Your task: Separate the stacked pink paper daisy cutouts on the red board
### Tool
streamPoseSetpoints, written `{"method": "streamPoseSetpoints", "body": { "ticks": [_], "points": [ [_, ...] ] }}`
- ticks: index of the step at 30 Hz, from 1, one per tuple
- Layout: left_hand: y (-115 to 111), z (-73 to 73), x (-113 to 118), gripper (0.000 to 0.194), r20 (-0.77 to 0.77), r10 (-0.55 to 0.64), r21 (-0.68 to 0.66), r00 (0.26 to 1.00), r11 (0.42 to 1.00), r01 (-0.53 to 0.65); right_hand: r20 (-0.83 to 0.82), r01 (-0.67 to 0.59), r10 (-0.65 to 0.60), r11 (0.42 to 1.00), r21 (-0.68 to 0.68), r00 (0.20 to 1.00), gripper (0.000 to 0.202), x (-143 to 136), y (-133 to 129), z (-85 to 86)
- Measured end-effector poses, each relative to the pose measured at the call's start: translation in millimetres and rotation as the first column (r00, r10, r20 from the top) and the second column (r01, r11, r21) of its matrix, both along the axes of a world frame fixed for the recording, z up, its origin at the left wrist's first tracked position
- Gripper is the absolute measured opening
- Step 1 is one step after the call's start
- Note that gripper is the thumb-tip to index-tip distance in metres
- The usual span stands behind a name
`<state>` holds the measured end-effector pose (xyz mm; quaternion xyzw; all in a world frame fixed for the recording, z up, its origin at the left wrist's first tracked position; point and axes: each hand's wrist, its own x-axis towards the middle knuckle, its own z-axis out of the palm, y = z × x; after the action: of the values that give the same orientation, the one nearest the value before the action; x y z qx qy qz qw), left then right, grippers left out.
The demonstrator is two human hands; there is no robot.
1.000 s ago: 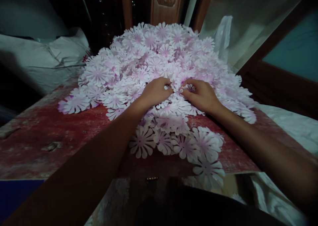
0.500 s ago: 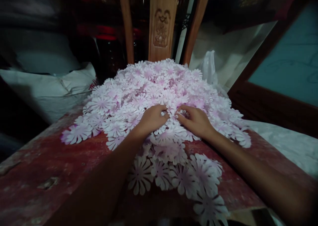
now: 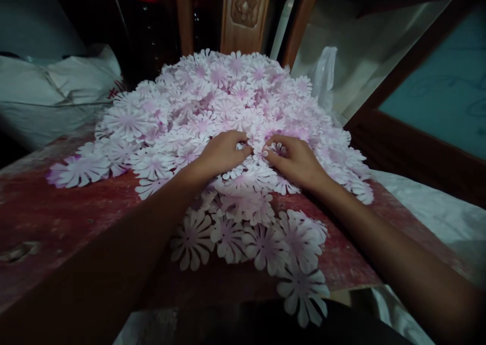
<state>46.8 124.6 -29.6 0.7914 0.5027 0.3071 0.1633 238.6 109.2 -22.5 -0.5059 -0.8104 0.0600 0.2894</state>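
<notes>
A large heap of white flower cut-outs (image 3: pixel 235 89) with pink-purple centres covers the middle of the red wooden table (image 3: pixel 94 218). At the near side of the heap, my left hand (image 3: pixel 226 153) pinches the left edge of a pale flower piece between thumb and forefinger. Facing it, my right hand (image 3: pixel 292 158) pinches the right side of what looks like the same piece. The two hands are a small gap apart. Below them, several loose flowers (image 3: pixel 266 246) spread toward the table's front edge, and one (image 3: pixel 304 292) hangs over it.
A carved wooden chair back (image 3: pixel 245 16) stands behind the heap. White sacks (image 3: pixel 56 82) lie at the left, and a clear plastic bag (image 3: pixel 324 77) is behind the heap at right. White cloth (image 3: pixel 436 213) lies beside the table's right edge, near a dark wooden frame (image 3: pixel 410 168).
The camera view has tilted downward, so the heap and hands appear higher and slightly left. Both hands keep nearly the same pinch on the piece.
</notes>
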Motion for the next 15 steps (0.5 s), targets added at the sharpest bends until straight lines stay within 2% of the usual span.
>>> {"method": "streamPoseSetpoints", "body": {
  "ticks": [15],
  "points": [
    [0.2, -0.5, 0.8, 0.014, 0.032, -0.012, -0.005, 0.999, 1.000, 0.013, -0.055, -0.064, 0.065, 0.998, 0.014, 0.996, 0.024, 4.5, -1.0, 1.0]
  ]
}}
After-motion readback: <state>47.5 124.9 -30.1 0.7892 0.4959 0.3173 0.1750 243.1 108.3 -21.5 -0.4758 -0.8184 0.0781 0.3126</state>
